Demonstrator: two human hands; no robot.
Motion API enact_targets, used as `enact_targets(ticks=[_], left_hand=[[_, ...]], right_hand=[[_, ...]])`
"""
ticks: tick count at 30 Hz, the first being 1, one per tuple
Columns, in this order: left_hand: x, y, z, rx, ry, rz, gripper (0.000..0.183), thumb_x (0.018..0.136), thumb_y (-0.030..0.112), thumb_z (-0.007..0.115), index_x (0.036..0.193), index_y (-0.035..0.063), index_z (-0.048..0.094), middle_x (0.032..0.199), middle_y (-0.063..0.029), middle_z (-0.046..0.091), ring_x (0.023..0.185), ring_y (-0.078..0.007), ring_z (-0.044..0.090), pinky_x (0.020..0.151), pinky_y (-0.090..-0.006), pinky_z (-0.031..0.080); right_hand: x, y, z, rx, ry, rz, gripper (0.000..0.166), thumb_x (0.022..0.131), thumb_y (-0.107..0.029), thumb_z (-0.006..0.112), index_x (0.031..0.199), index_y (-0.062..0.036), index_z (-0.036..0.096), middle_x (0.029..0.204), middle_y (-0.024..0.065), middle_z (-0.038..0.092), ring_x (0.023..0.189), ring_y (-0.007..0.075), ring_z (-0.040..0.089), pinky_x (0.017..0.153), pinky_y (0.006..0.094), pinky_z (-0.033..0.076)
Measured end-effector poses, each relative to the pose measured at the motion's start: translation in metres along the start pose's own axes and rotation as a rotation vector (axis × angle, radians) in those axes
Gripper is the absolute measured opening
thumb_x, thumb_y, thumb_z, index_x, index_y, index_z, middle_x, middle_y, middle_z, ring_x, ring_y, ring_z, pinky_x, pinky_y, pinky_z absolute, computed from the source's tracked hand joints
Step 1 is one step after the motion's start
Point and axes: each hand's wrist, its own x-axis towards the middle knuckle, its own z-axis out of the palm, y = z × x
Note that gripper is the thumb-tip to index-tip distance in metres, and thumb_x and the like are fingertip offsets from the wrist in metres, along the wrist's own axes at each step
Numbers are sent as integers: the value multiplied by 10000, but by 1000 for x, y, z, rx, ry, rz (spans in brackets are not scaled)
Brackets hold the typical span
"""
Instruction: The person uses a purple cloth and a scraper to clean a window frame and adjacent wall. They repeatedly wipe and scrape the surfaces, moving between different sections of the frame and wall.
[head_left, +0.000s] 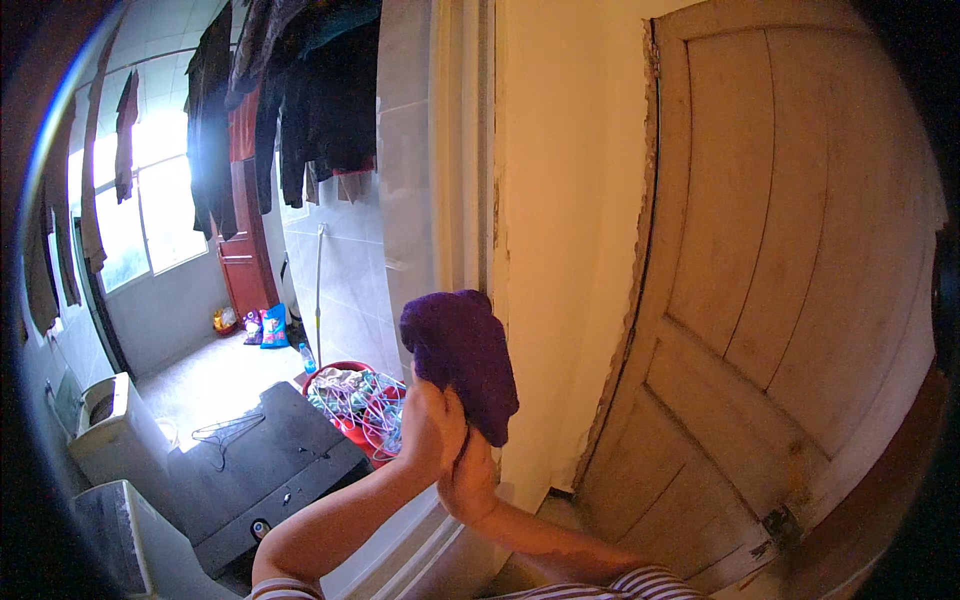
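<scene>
A folded dark purple cloth (465, 356), which looks like a towel, is held up before the pale door frame (459, 150). My left hand (433, 420) grips its lower left side. Close beside it, my right hand (471, 472) holds the cloth's lower edge, with the wrist bent. Most of the fingers are hidden by the cloth and the hands themselves. Whether the cloth touches the frame I cannot tell.
A wooden door (720, 225) stands on the right. Through the doorway, a red tub (337, 365) holds many clothes hangers near a dark table (255, 442) bearing a wire hanger (225, 435). Dark clothes (330, 105) hang overhead. Two white-sided appliances (142, 540) stand lower left.
</scene>
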Motion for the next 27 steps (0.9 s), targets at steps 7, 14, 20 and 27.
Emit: enact_targets(ticks=[7, 14, 20, 27], left_hand=[[38, 18, 12, 168, 255, 96, 285, 859, 70, 419, 1114, -53, 447, 1030, -315, 523, 957, -457, 512, 843, -516, 394], [116, 88, -27, 82, 392, 216, 281, 835, 91, 501, 1055, -76, 448, 797, -299, 599, 795, -471, 580, 684, -516, 464], [184, 148, -63, 108, 541, 366, 229, 851, 115, 491, 985, -68, 466, 816, -310, 606, 815, -444, 611, 709, -505, 492], [261, 211, -99, 213, 612, 498, 259, 841, 136, 493, 1001, -68, 482, 898, -298, 618, 871, -426, 621, 767, -461, 506]], right_hand=[[50, 1, -19, 27, 33, -309, 532, 836, -241, 591, 1216, 76, 395, 1015, 282, 533, 915, 419, 542, 786, 462, 439], [74, -51, -70, 175, 5, -291, 530, 788, -41, 597, 1269, 20, 380, 1198, 179, 421, 1002, 245, 520, 743, 334, 473], [56, -57, -99, 219, -66, -247, 465, 780, -44, 588, 1216, -6, 431, 1143, 166, 456, 894, 206, 563, 652, 281, 493], [46, -55, -129, 165, -45, -132, 323, 816, -46, 564, 1123, -3, 472, 1103, 125, 484, 840, 154, 579, 653, 245, 483]])
